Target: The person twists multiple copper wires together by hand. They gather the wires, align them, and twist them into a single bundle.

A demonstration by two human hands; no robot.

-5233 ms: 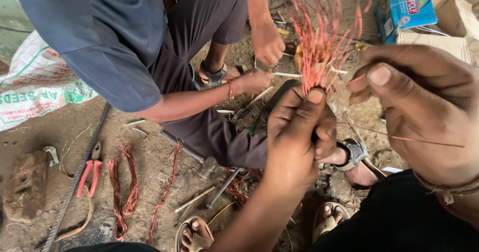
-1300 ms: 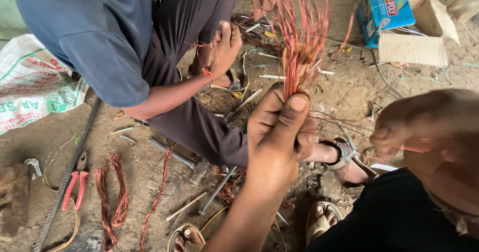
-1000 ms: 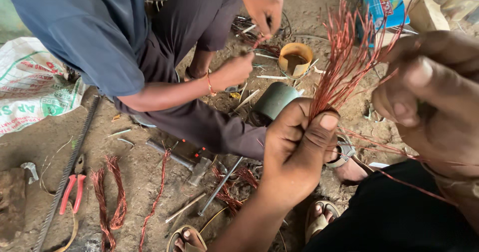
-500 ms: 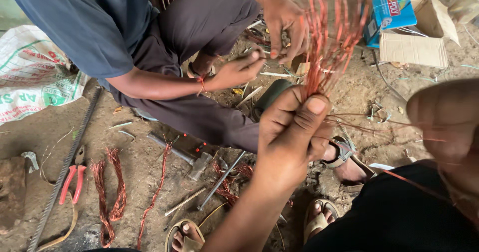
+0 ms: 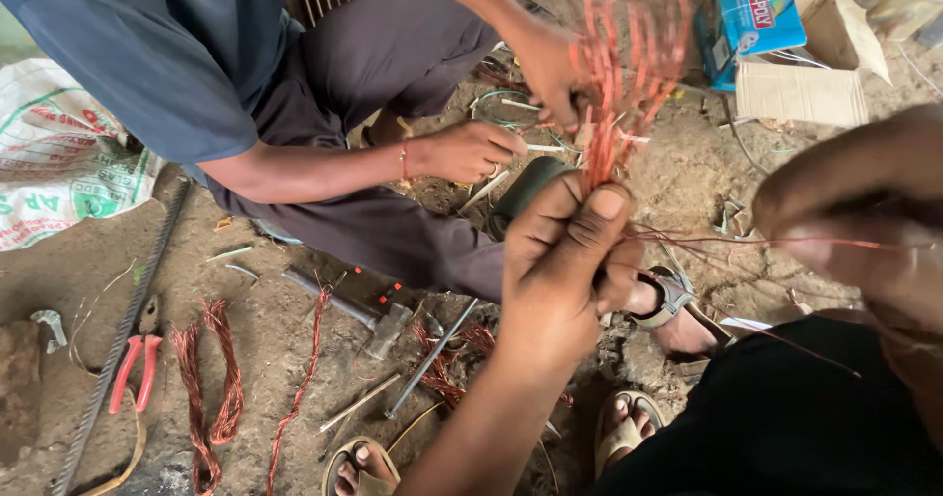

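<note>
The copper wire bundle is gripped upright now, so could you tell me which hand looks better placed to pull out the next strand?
Probably the right hand: it pinches a loose strand, while the left hand clamps the wire bundle.

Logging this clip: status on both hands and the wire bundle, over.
Left hand clenched on copper wire bundle, strands fanned upward. Right hand blurred, pinching a single strand drawn sideways. Co-worker's hands right behind the bundle.

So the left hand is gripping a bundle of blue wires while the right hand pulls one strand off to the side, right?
Not quite: in the head view the bundle of wires in the left hand is copper-red, not blue. The right hand does pull one strand sideways.
</note>
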